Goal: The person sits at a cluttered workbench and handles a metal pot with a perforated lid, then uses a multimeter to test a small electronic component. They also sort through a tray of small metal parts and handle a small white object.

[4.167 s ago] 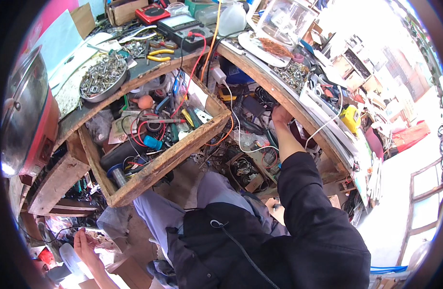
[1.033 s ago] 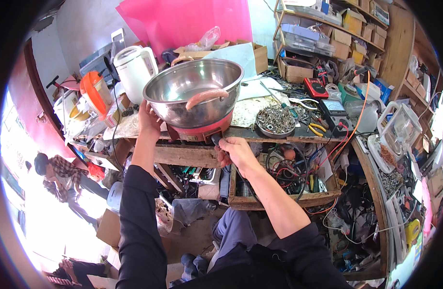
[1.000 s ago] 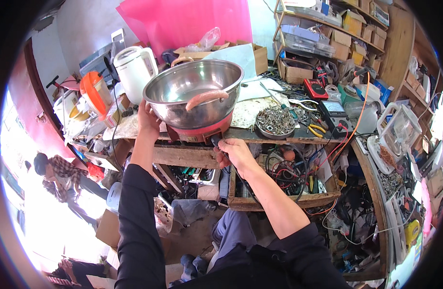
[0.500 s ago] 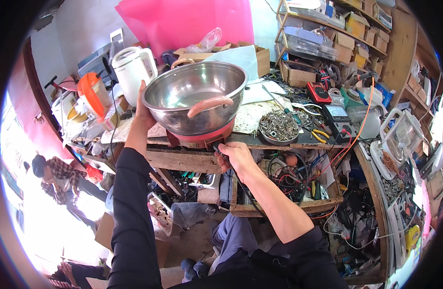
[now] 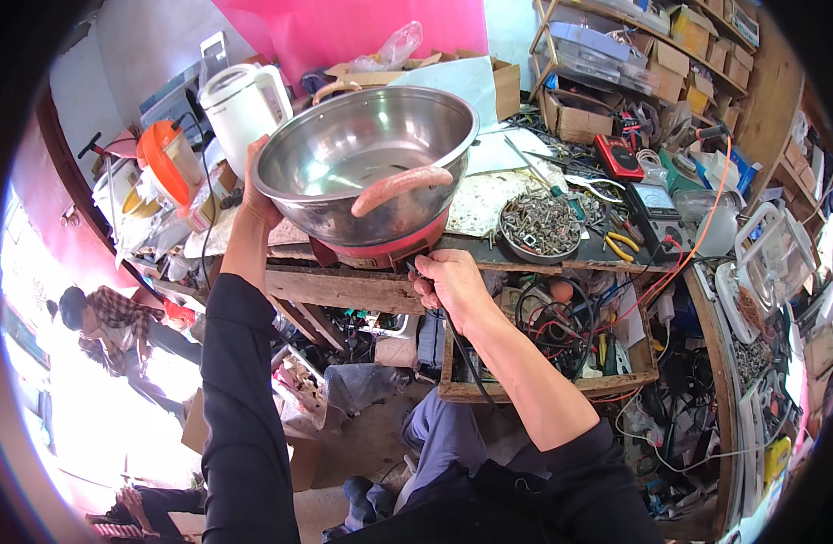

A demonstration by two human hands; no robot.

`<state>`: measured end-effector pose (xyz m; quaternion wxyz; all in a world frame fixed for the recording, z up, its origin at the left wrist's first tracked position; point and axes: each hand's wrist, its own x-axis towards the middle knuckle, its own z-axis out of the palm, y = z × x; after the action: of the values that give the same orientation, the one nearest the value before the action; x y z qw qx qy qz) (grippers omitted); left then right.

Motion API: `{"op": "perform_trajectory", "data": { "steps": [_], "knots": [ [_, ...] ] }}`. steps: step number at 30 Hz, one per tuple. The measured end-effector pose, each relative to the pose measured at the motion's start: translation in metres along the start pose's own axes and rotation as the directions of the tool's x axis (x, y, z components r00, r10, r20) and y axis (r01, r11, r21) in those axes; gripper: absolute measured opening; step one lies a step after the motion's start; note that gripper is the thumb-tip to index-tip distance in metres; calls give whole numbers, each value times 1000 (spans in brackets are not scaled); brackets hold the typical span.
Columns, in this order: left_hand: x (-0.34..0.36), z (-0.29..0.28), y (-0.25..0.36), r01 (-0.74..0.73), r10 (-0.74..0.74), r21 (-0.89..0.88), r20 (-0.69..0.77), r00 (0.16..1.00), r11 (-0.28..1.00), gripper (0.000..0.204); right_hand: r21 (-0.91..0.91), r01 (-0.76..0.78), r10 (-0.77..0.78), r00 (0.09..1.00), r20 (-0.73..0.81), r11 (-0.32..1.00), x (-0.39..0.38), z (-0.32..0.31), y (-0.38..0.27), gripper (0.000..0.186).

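Our left hand (image 5: 261,195) against a steel pot (image 5: 317,218), grip hidden, right hand (image 5: 455,281) clamped on black cord (image 5: 460,346), cluttered tabletop (image 5: 471,247), pink sheet (image 5: 371,32), loaded shelves (image 5: 619,17)

1. A cluttered workbench (image 5: 475,250) is stretching across, bearing a red appliance base (image 5: 380,251) at its front edge; the hours are counting from that base.
2. Between 10 and 11 o'clock, a white jug (image 5: 244,104) is standing.
3. At 1 o'clock, a cardboard box (image 5: 505,91) is sitting near the back.
4. At 2 o'clock, a red meter (image 5: 619,157) is lying; above it, shelves (image 5: 548,68) are carrying more boxes (image 5: 668,68).
5. Near 3 o'clock, a round dish (image 5: 539,257) heaped with small metal parts is resting, yellow-handled pliers (image 5: 624,243) lying just beyond.
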<state>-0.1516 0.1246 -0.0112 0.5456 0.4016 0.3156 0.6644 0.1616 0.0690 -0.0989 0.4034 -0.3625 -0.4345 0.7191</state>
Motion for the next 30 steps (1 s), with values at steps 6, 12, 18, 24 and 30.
{"op": "perform_trajectory", "data": {
  "steps": [6, 12, 18, 24, 30],
  "knots": [
    [26, -59, 2, -161, 164, 161, -4, 986, 974, 46, -385, 115, -166, 981, -102, 916, 21, 14, 20, 20],
    [34, -65, 12, 46, -48, 32, 61, 997, 998, 52, -330, 68, -75, 997, -7, 942, 4, 8, -12, 49],
    [10, -72, 14, -148, 154, 68, -98, 983, 987, 59, -807, 362, -499, 861, 98, 467, -80, -59, -46, 28],
    [-78, -66, -20, -199, 286, 245, -398, 872, 949, 47, -950, -120, -520, 813, -260, 287, -152, -217, -51, 25],
    [-142, 7, -134, -209, 347, 321, -467, 813, 924, 42, -964, -265, -210, 942, -264, 20, -149, -227, 2, 45]
  ]
}}
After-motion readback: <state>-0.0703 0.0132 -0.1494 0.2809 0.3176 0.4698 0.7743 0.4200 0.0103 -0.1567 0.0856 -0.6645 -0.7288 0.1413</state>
